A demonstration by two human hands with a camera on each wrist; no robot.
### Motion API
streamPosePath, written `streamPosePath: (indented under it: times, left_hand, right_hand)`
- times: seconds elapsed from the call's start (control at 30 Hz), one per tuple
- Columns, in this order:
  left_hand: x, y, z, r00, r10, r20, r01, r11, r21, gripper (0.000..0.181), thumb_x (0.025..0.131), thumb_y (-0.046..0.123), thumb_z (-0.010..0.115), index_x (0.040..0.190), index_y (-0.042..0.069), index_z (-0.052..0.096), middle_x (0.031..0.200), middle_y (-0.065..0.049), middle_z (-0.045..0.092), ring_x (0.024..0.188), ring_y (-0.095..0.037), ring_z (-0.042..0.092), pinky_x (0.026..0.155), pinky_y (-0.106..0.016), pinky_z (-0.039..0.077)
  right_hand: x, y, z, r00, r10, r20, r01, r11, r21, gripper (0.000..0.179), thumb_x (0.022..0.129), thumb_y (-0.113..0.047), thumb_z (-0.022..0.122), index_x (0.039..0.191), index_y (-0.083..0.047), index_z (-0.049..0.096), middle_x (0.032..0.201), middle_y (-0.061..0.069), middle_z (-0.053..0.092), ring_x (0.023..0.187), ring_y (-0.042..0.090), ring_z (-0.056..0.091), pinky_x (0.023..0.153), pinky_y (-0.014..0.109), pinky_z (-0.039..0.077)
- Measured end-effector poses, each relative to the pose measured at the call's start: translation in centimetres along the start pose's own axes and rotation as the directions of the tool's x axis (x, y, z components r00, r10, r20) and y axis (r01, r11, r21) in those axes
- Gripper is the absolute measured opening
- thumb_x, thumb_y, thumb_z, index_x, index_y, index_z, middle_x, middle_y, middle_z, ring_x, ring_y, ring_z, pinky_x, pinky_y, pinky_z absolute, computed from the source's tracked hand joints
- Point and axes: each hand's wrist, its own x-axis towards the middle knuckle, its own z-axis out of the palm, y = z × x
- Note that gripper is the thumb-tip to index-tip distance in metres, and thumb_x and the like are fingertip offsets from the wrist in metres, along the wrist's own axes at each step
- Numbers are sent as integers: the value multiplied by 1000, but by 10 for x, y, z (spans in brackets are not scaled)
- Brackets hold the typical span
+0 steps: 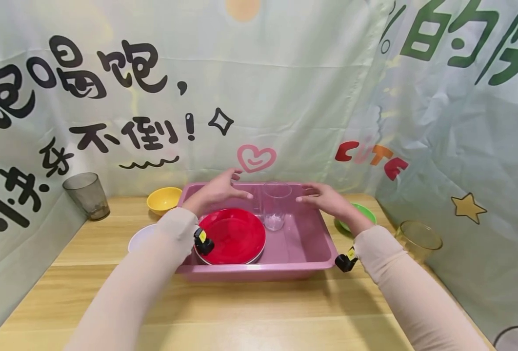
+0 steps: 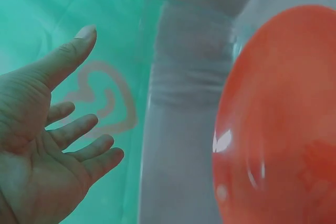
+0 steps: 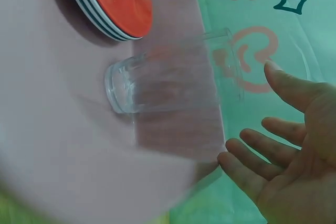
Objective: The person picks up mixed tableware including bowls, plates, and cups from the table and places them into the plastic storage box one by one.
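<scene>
A clear glass [image 1: 274, 209] stands upright in the pink basin [image 1: 259, 267], toward its back. To its left in the basin lies a stack of plates, the top one a red plate [image 1: 232, 236]. My left hand [image 1: 219, 189] hovers above the basin's back left part, fingers spread and nothing in them. My right hand [image 1: 325, 199] is over the back right part, close beside the glass, also with spread fingers and holding nothing. In the right wrist view the glass [image 3: 168, 77] shows whole, apart from the right hand's thumb and fingers.
Left of the basin are a grey tumbler [image 1: 88, 197], a yellow bowl [image 1: 164, 200] and a white dish [image 1: 140, 237], partly behind the left sleeve. On the right are a green dish [image 1: 364, 213] and an amber glass [image 1: 418, 239]. Printed cloth walls [image 1: 285, 97] stand behind.
</scene>
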Motion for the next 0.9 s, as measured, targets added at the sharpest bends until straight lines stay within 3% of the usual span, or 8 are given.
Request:
streamPosePath:
  times: [0.27,0.67,0.9]
  left_hand:
    - [-16,-16,-31,998,20,-64,-16,998,62,88,81,34,80,149,8,31,144,-15,43,130,-37,43,103,-49,42]
    - [-42,-58,-76,991,-14,-132,11,1000,-27,89,84,32,78,150,3,26,147,-22,37,133,-44,37,107,-54,36]
    - [-60,-77,-98,982,-45,-183,40,999,-33,89,86,33,76,151,2,24,149,-25,34,134,-46,36,108,-56,34]
  right_hand:
    - [-12,6,-4,1000,-3,-20,4,999,54,68,94,-28,66,147,2,36,142,26,45,122,38,52,95,47,50]
    - [-24,19,-4,997,11,-70,-16,997,-73,71,95,-43,63,146,1,40,144,23,45,130,41,43,100,56,42]
    - [-25,32,4,998,-7,-70,6,1000,-14,73,94,-41,65,147,0,38,146,22,43,130,44,42,99,54,45]
